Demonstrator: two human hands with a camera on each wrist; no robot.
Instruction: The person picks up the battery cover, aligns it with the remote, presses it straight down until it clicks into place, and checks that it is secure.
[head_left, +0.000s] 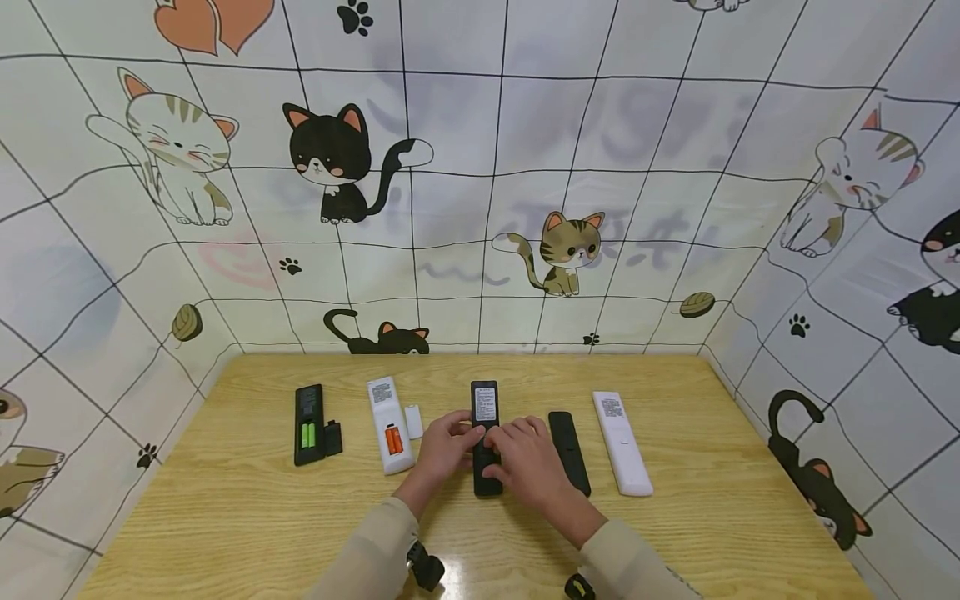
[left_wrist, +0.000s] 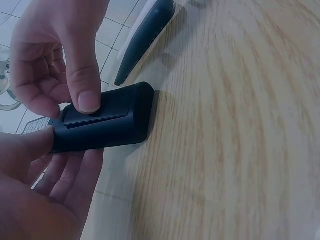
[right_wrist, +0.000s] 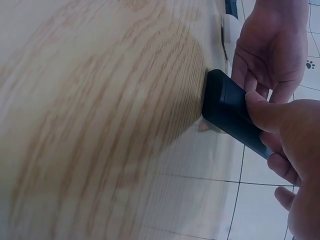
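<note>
Near the middle of the table lies a black remote control [head_left: 487, 487], back side up with a white label at its far end. My left hand [head_left: 444, 450] grips it from the left side, thumb along the edge and fingers beneath in the left wrist view. The right hand [head_left: 531, 460] is over its lower half, pinching the battery cover [left_wrist: 119, 106] with the thumb on top and the index finger by the cover's end. One long edge of that cover stands slightly proud of the remote body. The battery compartment is hidden.
To the left lie a black remote [head_left: 308, 400] with green batteries, its loose cover [head_left: 333, 437], a white remote [head_left: 384, 408] with orange batteries and its white cover [head_left: 414, 422]. At right are another black remote [head_left: 568, 450] and a white remote [head_left: 622, 442]. Cat-patterned cloth surrounds the table.
</note>
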